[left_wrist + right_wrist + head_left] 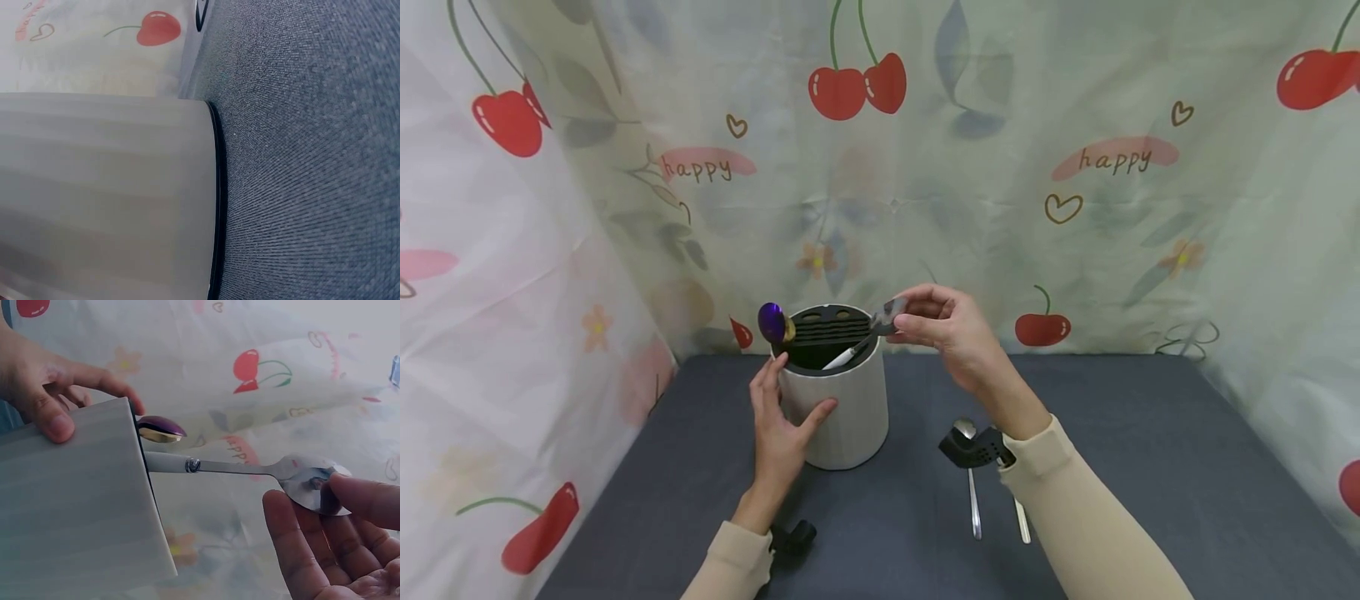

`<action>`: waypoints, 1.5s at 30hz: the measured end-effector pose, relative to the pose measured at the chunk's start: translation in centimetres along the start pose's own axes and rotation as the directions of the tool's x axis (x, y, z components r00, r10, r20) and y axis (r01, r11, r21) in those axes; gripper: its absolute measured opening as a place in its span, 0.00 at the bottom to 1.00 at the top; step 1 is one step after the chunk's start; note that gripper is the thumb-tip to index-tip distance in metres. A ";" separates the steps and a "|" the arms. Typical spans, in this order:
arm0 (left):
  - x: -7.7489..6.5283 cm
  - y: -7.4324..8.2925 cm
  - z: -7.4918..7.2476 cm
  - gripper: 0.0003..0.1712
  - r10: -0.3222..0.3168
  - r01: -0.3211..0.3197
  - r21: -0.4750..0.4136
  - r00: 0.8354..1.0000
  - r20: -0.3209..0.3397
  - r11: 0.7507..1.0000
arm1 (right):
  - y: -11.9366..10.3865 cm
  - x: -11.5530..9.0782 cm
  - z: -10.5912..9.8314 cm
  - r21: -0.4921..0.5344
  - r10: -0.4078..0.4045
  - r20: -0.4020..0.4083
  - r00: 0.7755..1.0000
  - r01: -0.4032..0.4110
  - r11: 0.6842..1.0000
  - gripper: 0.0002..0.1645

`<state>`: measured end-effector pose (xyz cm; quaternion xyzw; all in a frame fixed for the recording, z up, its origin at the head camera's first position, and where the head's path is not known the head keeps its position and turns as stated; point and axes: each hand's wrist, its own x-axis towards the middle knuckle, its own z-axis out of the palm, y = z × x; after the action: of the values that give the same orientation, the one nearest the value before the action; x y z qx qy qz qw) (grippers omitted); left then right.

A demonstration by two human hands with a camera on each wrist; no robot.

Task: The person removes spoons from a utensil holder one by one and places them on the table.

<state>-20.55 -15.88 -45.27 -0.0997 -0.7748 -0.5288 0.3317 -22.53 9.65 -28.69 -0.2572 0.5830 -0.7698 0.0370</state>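
A white round utensil holder [850, 417] with a black slotted top stands on the table. My left hand [782, 433] holds its near left side, fingers by the rim and thumb across the front wall. My right hand [943, 329] pinches the bowl of a metal spoon [306, 481] between thumb and fingers. That spoon's white handle [169, 462] points down into the holder's opening, its lower end hidden inside. Beside it, a spoon with a purple and gold bowl [772, 323] sticks out at the holder's left rim. The left wrist view shows the holder's wall [112, 194].
On the dark grey table [910, 550], a silver spoon [974, 508] lies partly behind the right wrist camera [973, 447]. Another utensil's handle [1022, 523] shows beside the right sleeve. A printed curtain [895, 183] hangs at the back and sides.
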 end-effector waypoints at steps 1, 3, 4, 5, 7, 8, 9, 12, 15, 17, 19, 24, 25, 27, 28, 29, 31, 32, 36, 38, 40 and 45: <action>0.0 0.0 0.0 0.57 0.000 0.000 0.002 1.000 0.000 1.000 | -0.1 -0.1 -0.1 0.014 -0.005 -0.004 1.000 0.005 1.000 0.15; 0.0 0.0 0.0 0.57 0.000 0.000 0.004 1.000 -0.001 1.000 | -0.3 -0.2 -0.2 0.038 -0.012 -0.015 1.000 0.012 0.999 0.16; 0.0 -0.1 0.0 0.57 -0.001 0.001 0.003 1.000 -0.001 1.000 | -0.4 -0.2 -0.3 0.046 -0.017 -0.022 1.000 0.018 0.999 0.16; 0.0 -0.1 0.0 0.57 0.000 0.000 0.003 1.000 -0.001 1.000 | -0.5 -0.3 -0.4 0.051 -0.023 -0.027 0.999 0.024 0.998 0.16; 0.0 -0.1 0.0 0.57 -0.002 0.002 0.002 1.000 -0.001 1.000 | -0.7 -0.4 -0.6 0.043 -0.032 -0.042 0.999 0.034 0.998 0.16; 0.0 -0.1 0.0 0.57 -0.004 0.004 0.002 1.000 0.000 1.000 | -0.8 -0.4 -0.8 0.037 -0.038 -0.049 0.998 0.040 0.998 0.16; 0.0 -0.1 0.0 0.57 -0.007 0.007 0.003 1.000 0.000 1.000 | -0.9 -0.5 -0.9 0.032 -0.039 -0.058 0.998 0.041 0.999 0.16; 0.0 0.0 0.0 0.57 -0.014 0.014 0.007 1.000 0.001 1.000 | -1.3 -0.7 -1.3 0.012 -0.046 -0.081 0.996 0.047 0.999 0.16; 0.0 0.0 0.0 0.57 -0.018 0.018 0.010 1.000 0.001 1.000 | -1.9 -0.9 -1.8 0.015 -0.055 -0.098 0.994 0.057 0.998 0.16; 0.0 0.0 0.0 0.57 -0.020 0.020 0.011 1.000 0.002 1.000 | -2.3 -1.0 -2.1 0.026 -0.074 -0.107 0.991 0.077 0.997 0.15; -0.1 0.0 0.0 0.57 -0.020 0.020 0.012 1.000 0.002 1.000 | -2.7 -1.2 -2.4 0.041 -0.091 -0.121 0.989 0.097 0.994 0.15; -0.1 0.0 0.0 0.57 -0.016 0.016 0.010 1.000 0.004 1.000 | -3.4 -1.6 -3.5 0.072 -0.138 -0.145 0.980 0.150 0.986 0.19; -0.1 0.0 0.0 0.57 -0.016 0.016 0.010 1.000 0.004 1.000 | -3.5 -1.7 -3.7 0.073 -0.147 -0.146 0.978 0.159 0.985 0.19; -0.1 0.0 0.0 0.57 -0.014 0.014 0.011 1.000 0.003 1.000 | -3.6 -1.8 -4.2 0.082 -0.162 -0.145 0.976 0.176 0.981 0.20; -0.1 0.0 0.0 0.57 -0.013 0.013 0.011 1.000 0.003 1.000 | -3.6 -1.9 -4.4 0.085 -0.171 -0.147 0.974 0.185 0.979 0.20; -0.1 0.0 0.0 0.57 -0.013 0.013 0.012 1.000 0.003 1.000 | -3.6 -1.9 -4.6 0.087 -0.180 -0.150 0.972 0.194 0.977 0.20; -0.1 0.0 0.0 0.56 -0.013 0.013 0.011 1.000 0.003 1.000 | -3.6 -2.0 -5.0 0.092 -0.195 -0.157 0.968 0.211 0.973 0.20; -0.1 -0.1 0.0 0.56 -0.013 0.013 0.009 1.000 0.004 1.000 | -3.5 -2.1 -5.3 0.094 -0.203 -0.162 0.966 0.220 0.971 0.20; -0.1 -0.2 -0.1 0.56 -0.020 0.020 0.003 1.000 0.009 1.000 | -3.3 -2.6 -6.3 0.095 -0.230 -0.172 0.958 0.248 0.964 0.20; -0.1 -0.2 -0.1 0.56 -0.021 0.021 -0.001 1.000 0.010 1.000 | -3.1 -2.9 -6.9 0.101 -0.239 -0.173 0.955 0.258 0.961 0.20; -0.1 -0.2 -0.1 0.56 -0.021 0.021 -0.003 1.000 0.013 1.000 | -2.8 -3.3 -7.4 0.105 -0.238 -0.178 0.955 0.259 0.960 0.20; 0.0 -0.2 -0.2 0.56 -0.021 0.021 -0.007 1.000 0.014 1.000 | -1.9 -4.2 -8.6 0.088 -0.199 -0.202 0.959 0.220 0.971 0.19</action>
<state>-20.55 -16.10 -45.42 -0.0966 -0.7761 -0.5344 0.3206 -22.18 19.27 -30.04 -0.2396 0.5101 -0.8214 -0.0872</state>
